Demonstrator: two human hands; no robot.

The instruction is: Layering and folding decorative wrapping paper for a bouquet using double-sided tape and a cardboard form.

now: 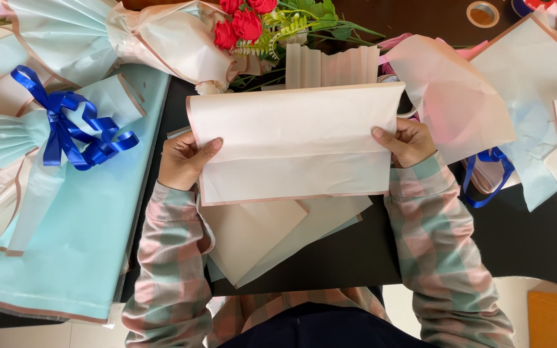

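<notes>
Both hands are holding a cream wrapping sheet (291, 142) with a thin tan border, lying folded across the middle of the black counter (349, 258), just below a pleated cream fan of paper (333, 66). Left hand (182, 161) is gripping the sheet's left edge, thumb lying on top and fingers curled underneath; right hand (409, 142) is doing the same at the right edge, thumb pressing the top face, fingers tucked behind. A crease line is running across the sheet between the two thumbs. More loose cream sheets (272, 238) are lying under it, overlapping and skewed. My read for doing this fold well: both thumbs should be sitting at the same height so the crease is running parallel to the tan border, tension kept even left to right, and the sheet kept flat against the counter (thin paper like this is probably kinking easily if one side is getting pulled harder). Off to the left a finished pale blue wrap (8, 135) with a blue ribbon bow (72, 129) is lying on a stack of light blue sheets (85, 245). Red roses with greenery (246, 22) are sitting at the top, near the pleated fan. Pink and pale blue sheets (485, 96) are piling up on the right, well apart from the hands.
</notes>
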